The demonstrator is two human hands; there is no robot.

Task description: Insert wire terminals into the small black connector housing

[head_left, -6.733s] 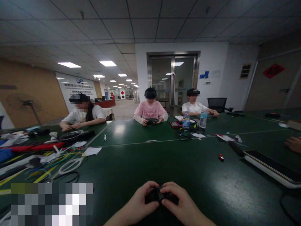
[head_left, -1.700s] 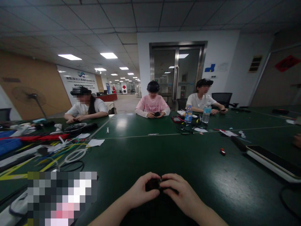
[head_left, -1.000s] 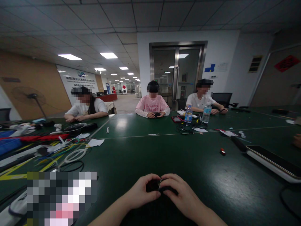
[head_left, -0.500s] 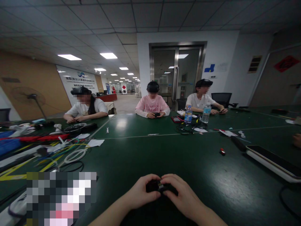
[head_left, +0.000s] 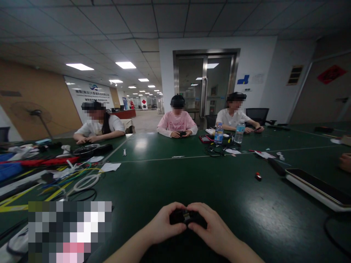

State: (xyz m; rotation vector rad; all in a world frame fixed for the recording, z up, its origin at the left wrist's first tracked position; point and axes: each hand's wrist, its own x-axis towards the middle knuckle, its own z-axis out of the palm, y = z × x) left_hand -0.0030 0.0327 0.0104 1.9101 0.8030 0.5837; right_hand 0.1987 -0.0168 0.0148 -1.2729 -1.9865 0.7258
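Observation:
Both of my hands meet at the bottom centre, just over the dark green table [head_left: 153, 182]. Between them is a small black device [head_left: 187, 216] with a recess in its middle that shows a bit of metal or yellow; its exact kind is hard to make out. My left hand [head_left: 163, 223] is closed round its left end, thumb below and fingers above. On the right end, my right hand [head_left: 210, 223] grips in the same way, its fingertips close to the left ones. Much of the device is hidden under the fingers.
A small red and white item [head_left: 258, 176] and a phone-like slab [head_left: 318, 186] lie to the right. Cables [head_left: 86, 181] and a pixelated patch are on the left. Bottles [head_left: 218, 133] stand farther back. Several people [head_left: 177, 120] sit opposite.
The view has shifted very slightly. My hands stay almost in place round the black device; the right fingertips have moved a little, and the recess shows more clearly.

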